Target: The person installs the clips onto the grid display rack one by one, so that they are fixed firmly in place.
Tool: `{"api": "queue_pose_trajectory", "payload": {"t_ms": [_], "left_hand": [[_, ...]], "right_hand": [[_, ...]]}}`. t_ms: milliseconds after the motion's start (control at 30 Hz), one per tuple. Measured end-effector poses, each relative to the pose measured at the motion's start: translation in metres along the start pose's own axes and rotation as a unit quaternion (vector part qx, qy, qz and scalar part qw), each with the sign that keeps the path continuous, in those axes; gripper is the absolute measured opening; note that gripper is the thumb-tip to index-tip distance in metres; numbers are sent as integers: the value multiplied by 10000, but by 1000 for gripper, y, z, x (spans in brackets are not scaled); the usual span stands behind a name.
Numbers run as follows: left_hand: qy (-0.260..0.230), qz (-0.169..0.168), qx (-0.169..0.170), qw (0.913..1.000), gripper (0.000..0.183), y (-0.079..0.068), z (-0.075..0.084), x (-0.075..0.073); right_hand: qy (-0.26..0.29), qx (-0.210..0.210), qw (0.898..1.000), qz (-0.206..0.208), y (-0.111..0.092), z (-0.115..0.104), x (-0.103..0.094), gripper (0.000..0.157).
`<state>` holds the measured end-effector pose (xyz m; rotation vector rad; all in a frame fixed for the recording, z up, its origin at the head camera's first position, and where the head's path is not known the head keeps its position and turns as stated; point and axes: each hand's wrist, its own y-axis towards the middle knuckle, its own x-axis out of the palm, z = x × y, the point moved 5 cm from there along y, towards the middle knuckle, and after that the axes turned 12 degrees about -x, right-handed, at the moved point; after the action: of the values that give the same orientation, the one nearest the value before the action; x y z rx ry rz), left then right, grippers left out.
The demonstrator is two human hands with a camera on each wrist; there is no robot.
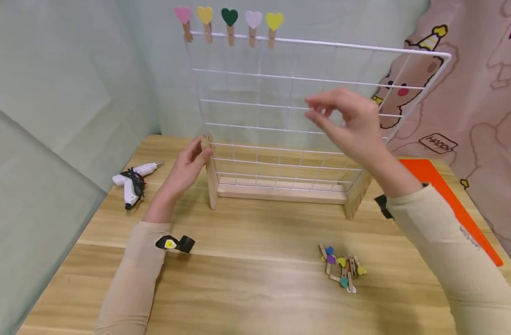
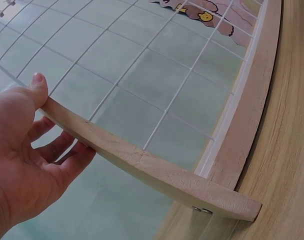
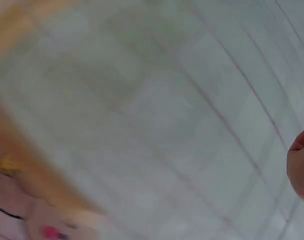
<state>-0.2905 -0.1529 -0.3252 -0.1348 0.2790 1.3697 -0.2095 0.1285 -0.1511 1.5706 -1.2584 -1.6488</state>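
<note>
A white wire grid (image 1: 290, 104) stands in a wooden base (image 1: 280, 193). My left hand (image 1: 188, 163) grips the top of the base's left wooden side post (image 2: 157, 172), thumb on one side and fingers on the other. In front of the grid my right hand (image 1: 351, 123) is raised, fingers loosely bent and a gap between thumb and fingertips; nothing shows in it. Several heart clothespins (image 1: 230, 28) are clipped along the left part of the grid's top wire. In the right wrist view, blurred, only part of the right hand (image 3: 301, 165) appears.
A loose pile of heart clothespins (image 1: 343, 270) lies on the wooden table (image 1: 238, 288), right of centre. To the left rests a white glue gun (image 1: 134, 181) with its black cord wound round it. An orange sheet (image 1: 452, 204) lies along the right side, partly behind my right forearm.
</note>
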Motion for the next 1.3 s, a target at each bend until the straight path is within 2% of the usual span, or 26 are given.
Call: {"api": "queue_pose_trajectory", "payload": {"t_ms": [67,133,200,300,400,467,500,633,700,800,967,1067,1200,1300], "left_hand": [[-4,-7,-52,10000,51,-1,-1,-1],[30,-12,-172,9998,55,-3,-2,-3],[47,-39,-245,9997,58,-3,-3,-4],[60,-65,-308,9995,61,-4,-4,-6],[29,-70,-328,9994,62,-4,-4,-8],[19,-51,-353,9994,63,-5,-4,-10],[25,-28,-356,9994,63,-5,-4,-11],[120,97,-326,9993,59,-6,-4,-15],[204,137,-281,9993,57,-6,-5,-15],[282,108,-243,9992,55,-8,-6,-12],[192,29,-267,9995,56,-10,-7,-9],[120,-24,-248,9996,56,-11,-6,-8],[103,-71,-223,9997,55,-11,-5,-7],[138,-80,-206,9997,54,-9,-5,-6]], "right_hand": [[-97,297,9981,-526,-40,8,6,21],[-276,626,9892,-1293,-81,14,13,21],[-141,1082,9728,-2042,-118,17,18,21],[163,1776,9359,-3038,-167,14,25,18],[566,2324,9029,-3571,-206,6,31,18],[679,2480,8921,-3715,-225,0,33,18],[711,2492,8921,-3701,-232,-3,35,17],[573,2351,9030,-3550,-250,-13,40,16],[504,2363,9040,-3527,-255,-17,41,17],[426,2494,8973,-3616,-262,-23,41,19],[650,2879,8813,-3689,-271,-25,39,17],[794,2955,8791,-3654,-271,-25,39,11],[844,2816,8811,-3706,-268,-25,38,5],[1234,3025,8676,-3749,-266,-23,36,5]]}}
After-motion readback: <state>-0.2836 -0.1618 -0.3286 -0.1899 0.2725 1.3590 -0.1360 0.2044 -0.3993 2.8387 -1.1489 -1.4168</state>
